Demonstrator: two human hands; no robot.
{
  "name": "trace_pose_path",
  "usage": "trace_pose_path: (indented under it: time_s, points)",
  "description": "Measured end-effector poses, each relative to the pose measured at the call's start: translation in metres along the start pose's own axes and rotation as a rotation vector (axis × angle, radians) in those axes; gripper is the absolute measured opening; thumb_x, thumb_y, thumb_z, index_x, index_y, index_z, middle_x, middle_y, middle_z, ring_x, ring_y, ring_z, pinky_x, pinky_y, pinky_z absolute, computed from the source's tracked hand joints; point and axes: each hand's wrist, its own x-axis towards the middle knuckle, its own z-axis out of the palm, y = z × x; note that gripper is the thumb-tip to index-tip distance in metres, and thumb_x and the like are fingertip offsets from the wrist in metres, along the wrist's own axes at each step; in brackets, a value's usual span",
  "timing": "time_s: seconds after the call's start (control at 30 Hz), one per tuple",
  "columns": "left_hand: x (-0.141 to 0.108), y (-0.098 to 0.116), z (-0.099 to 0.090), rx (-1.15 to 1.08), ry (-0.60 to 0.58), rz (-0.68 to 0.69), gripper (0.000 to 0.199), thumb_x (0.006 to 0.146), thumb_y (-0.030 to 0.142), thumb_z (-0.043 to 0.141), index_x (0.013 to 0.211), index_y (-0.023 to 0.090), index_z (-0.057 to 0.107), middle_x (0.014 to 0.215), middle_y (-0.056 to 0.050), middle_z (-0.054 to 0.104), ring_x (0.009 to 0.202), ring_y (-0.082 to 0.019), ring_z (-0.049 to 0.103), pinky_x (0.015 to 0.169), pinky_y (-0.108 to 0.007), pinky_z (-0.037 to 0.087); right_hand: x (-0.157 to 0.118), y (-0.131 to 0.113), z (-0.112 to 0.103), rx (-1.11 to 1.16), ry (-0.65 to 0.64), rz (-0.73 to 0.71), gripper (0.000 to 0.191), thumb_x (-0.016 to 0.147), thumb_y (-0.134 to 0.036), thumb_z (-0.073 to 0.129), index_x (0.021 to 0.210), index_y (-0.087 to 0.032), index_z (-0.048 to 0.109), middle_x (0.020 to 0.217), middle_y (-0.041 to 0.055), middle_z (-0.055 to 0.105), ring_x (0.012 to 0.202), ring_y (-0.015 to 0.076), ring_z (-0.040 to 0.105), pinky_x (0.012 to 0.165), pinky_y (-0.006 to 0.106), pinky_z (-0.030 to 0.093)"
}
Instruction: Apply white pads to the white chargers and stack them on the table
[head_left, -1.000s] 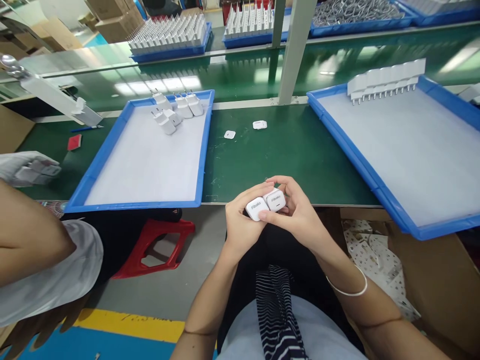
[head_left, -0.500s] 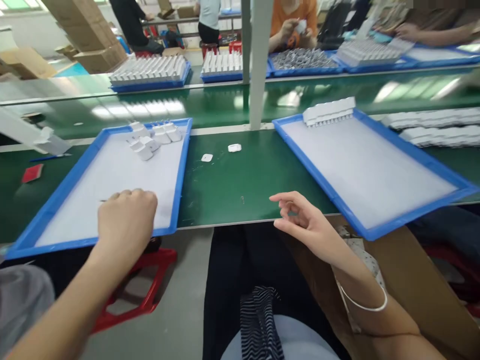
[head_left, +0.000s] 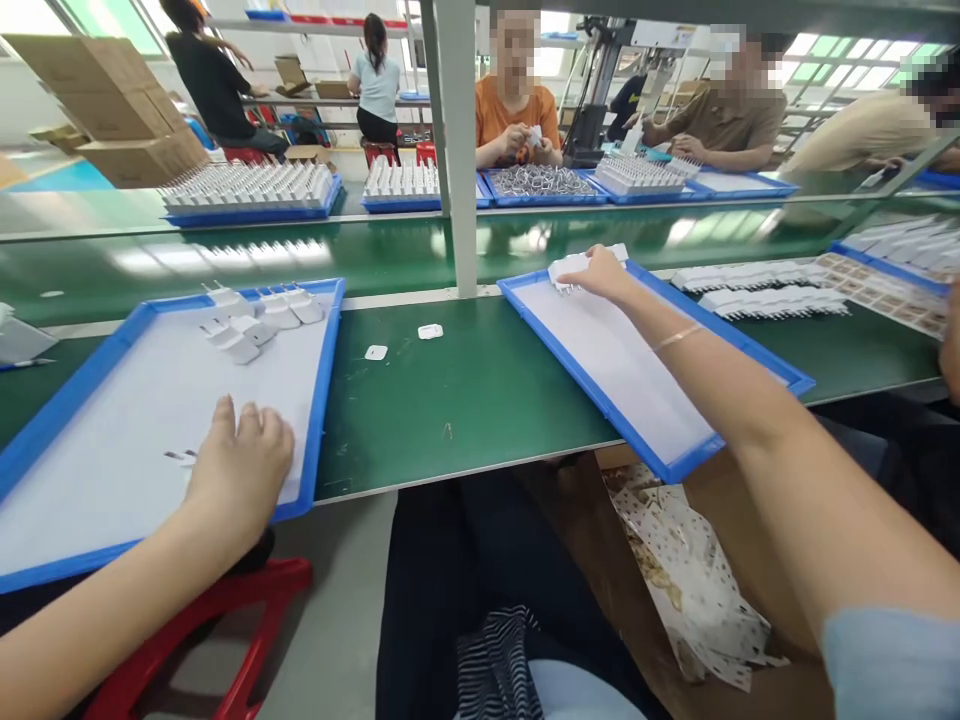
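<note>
My left hand [head_left: 238, 470] is low over the left blue-rimmed tray [head_left: 321, 400], its fingers curled on a white plug [head_left: 181, 458]. Metal prongs poke out to the left of it; most of its body is hidden by the hand. Several more white plugs [head_left: 232, 345] lie prongs-up at the far end of that tray. My right hand [head_left: 604, 272] reaches to the far end of the right blue-rimmed tray [head_left: 669, 470]. There its fingers close on a white plug [head_left: 564, 268] in a short row of them, partly covered by the hand.
Two small white pieces, one square [head_left: 376, 353] and one oblong [head_left: 430, 331], lie on the green bench [head_left: 450, 400]. A pale post [head_left: 457, 150] rises behind. Rows of white plugs [head_left: 772, 300] stand at right. Below is an open carton [head_left: 750, 520]. Co-workers sit across.
My right hand has gone from above the bench's front edge forward to the plugs in the right tray. My left hand's fingers have loosened from a fist, and more of its plug shows.
</note>
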Motion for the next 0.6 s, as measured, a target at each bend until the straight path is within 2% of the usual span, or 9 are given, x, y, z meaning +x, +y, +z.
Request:
trace_pose_path:
  time_s: [0.03,0.07,0.13,0.2,0.27,0.37,0.47,0.53,0.6]
  points:
    - [0.002,0.014,-0.01,0.047,-0.027,0.037,0.05,0.092,0.06,0.038,0.073,0.023,0.067,0.076,-0.012,0.07,0.113,-0.045,0.066,0.114,-0.08,0.019,0.013,-0.003,0.01,-0.015,0.031,0.039,0.079,0.079,-0.028,0.08,0.14,0.007,0.043,0.143,0.03,0.046,0.137,0.0327,0.047,0.115,0.038,0.038]
    - [0.004,0.029,-0.02,0.11,-0.072,0.059,0.046,0.095,0.05,0.035,0.093,0.024,0.073,0.1,-0.015,0.075,0.127,-0.045,0.059,0.116,-0.079,0.018,0.022,-0.005,0.021,-0.025,0.059,0.08,0.079,0.081,-0.028,0.076,0.14,0.009,0.04,0.145,0.0324,0.041,0.141,0.033,0.043,0.116,0.036,0.035]
    - [0.001,0.058,-0.04,0.242,-0.197,0.06,0.049,0.098,0.033,0.029,0.129,0.022,0.066,0.137,-0.014,0.065,0.146,-0.041,0.043,0.12,-0.074,0.02,0.033,-0.006,0.04,-0.035,0.114,0.161,0.082,0.082,-0.029,0.075,0.142,0.01,0.035,0.148,0.0351,0.034,0.143,0.0356,0.039,0.117,0.038,0.034]
    - [-0.009,0.078,-0.052,0.355,-0.259,0.107,0.053,0.098,0.028,0.028,0.144,0.02,0.053,0.152,-0.013,0.053,0.15,-0.039,0.039,0.123,-0.07,0.021,0.038,-0.006,0.055,-0.036,0.165,0.217,0.087,0.08,-0.027,0.078,0.145,0.008,0.032,0.151,0.0358,0.032,0.145,0.0385,0.036,0.118,0.042,0.034]
    - [-0.024,0.087,-0.053,0.417,-0.261,0.132,0.053,0.1,0.03,0.034,0.149,0.018,0.048,0.155,-0.014,0.051,0.149,-0.039,0.041,0.124,-0.066,0.025,0.041,-0.005,0.066,-0.038,0.2,0.242,0.088,0.078,-0.024,0.079,0.146,0.006,0.031,0.151,0.0348,0.033,0.145,0.0387,0.035,0.119,0.043,0.034]
    - [-0.044,0.092,-0.035,0.328,-0.258,0.078,0.049,0.1,0.034,0.043,0.147,0.022,0.05,0.15,-0.011,0.057,0.142,-0.036,0.05,0.121,-0.06,0.035,0.041,-0.003,0.073,-0.054,0.218,0.24,0.077,0.082,-0.023,0.076,0.146,-0.003,0.038,0.151,0.0267,0.039,0.141,0.0355,0.04,0.117,0.046,0.036]
    - [-0.051,0.103,-0.004,0.011,-0.337,-0.108,0.047,0.1,0.036,0.049,0.146,0.027,0.051,0.151,-0.006,0.056,0.14,-0.029,0.054,0.119,-0.053,0.042,0.034,-0.006,0.069,-0.081,0.21,0.206,0.057,0.091,-0.028,0.069,0.142,-0.016,0.048,0.15,0.0153,0.045,0.137,0.0329,0.045,0.112,0.054,0.04]
    - [-0.049,0.114,0.02,-0.244,-0.361,-0.261,0.046,0.099,0.039,0.051,0.144,0.028,0.054,0.151,-0.004,0.057,0.141,-0.025,0.053,0.12,-0.049,0.043,0.026,-0.012,0.06,-0.09,0.187,0.162,0.055,0.089,-0.028,0.071,0.138,-0.013,0.051,0.148,0.0167,0.047,0.136,0.0344,0.046,0.111,0.055,0.04]
    - [-0.042,0.124,0.045,-0.483,-0.298,-0.383,0.045,0.096,0.044,0.058,0.138,0.027,0.06,0.147,-0.005,0.06,0.14,-0.025,0.054,0.122,-0.047,0.04,0.014,-0.023,0.048,-0.088,0.148,0.079,0.058,0.082,-0.025,0.076,0.131,-0.004,0.054,0.141,0.024,0.05,0.133,0.0378,0.047,0.11,0.053,0.04]
